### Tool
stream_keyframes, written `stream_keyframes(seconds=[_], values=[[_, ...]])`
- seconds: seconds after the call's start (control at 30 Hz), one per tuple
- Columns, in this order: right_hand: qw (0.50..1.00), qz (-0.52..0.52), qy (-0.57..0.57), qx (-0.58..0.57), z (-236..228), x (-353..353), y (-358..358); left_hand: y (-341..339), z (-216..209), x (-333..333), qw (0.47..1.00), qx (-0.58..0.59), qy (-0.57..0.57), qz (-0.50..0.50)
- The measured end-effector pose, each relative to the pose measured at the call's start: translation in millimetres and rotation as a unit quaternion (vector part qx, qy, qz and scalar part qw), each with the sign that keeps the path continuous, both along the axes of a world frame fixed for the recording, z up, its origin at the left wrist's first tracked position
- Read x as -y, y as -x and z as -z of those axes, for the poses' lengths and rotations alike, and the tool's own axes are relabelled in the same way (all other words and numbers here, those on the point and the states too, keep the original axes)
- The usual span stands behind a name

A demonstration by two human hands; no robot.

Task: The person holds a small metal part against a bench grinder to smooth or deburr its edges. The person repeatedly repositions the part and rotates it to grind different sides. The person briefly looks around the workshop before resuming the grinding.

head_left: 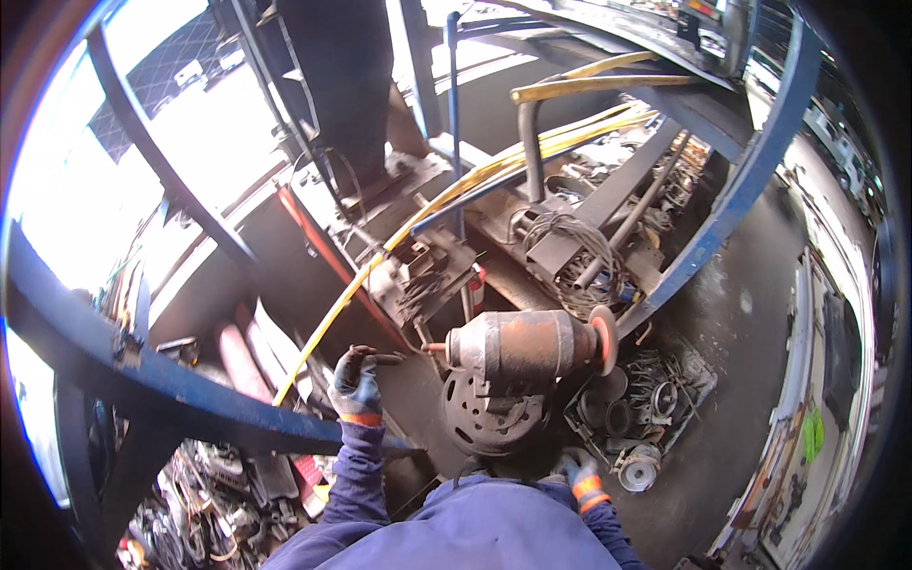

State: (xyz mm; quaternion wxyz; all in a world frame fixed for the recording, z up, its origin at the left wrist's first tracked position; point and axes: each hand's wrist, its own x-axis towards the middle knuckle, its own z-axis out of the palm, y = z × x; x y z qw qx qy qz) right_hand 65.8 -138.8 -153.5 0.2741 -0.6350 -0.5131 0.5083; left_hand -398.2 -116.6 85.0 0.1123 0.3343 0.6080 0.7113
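Observation:
A rusty, drum-shaped bench grinder (518, 347) stands in front of me, with a round disc (604, 340) on its right end and a short shaft (434, 349) sticking out on the left. Under it is a round, slotted metal base (463, 418). My left hand (356, 380), in a dirty grey-blue glove with an orange cuff, is raised just left of the shaft. One dark finger stretches toward the shaft, and I make out nothing held. Low beside my body, my gloved right hand (579, 467) is near the base's right side; its fingers are partly hidden.
A crate of metal parts (655, 394) sits on the floor to the right. Blue frame bars (703, 256) and a yellow hose (380, 261) cross the area. Coiled cable (594, 252) lies beyond the grinder. Mixed scrap (209, 494) is heaped at lower left.

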Motion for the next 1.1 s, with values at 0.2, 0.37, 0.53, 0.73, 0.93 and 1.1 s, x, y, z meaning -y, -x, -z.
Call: stream_keyframes(seconds=[0.2, 0.37, 0.53, 0.73, 0.93, 1.1], values=[[0.964, -0.224, -0.111, -0.087, -83, -52, 80, -68, -3, 39, 0.924, 0.294, 0.169, 0.176], [0.898, -0.387, -0.151, -0.145, -141, -78, 74, -161, 54, 29, 0.84, 0.449, 0.197, 0.234], [0.919, -0.388, -0.062, -0.034, -153, -99, 13, -255, 95, -9, 0.778, 0.544, 0.197, 0.245], [0.945, -0.313, -0.091, -0.009, -154, -135, -43, -343, 96, -51, 0.748, 0.48, 0.237, 0.392], [0.941, -0.3, -0.153, 0.028, -157, -171, -61, -376, 68, -87, 0.741, 0.527, 0.217, 0.354], [0.939, -0.328, -0.097, -0.033, -156, -194, -50, -373, 44, -107, 0.739, 0.564, 0.238, 0.282]])
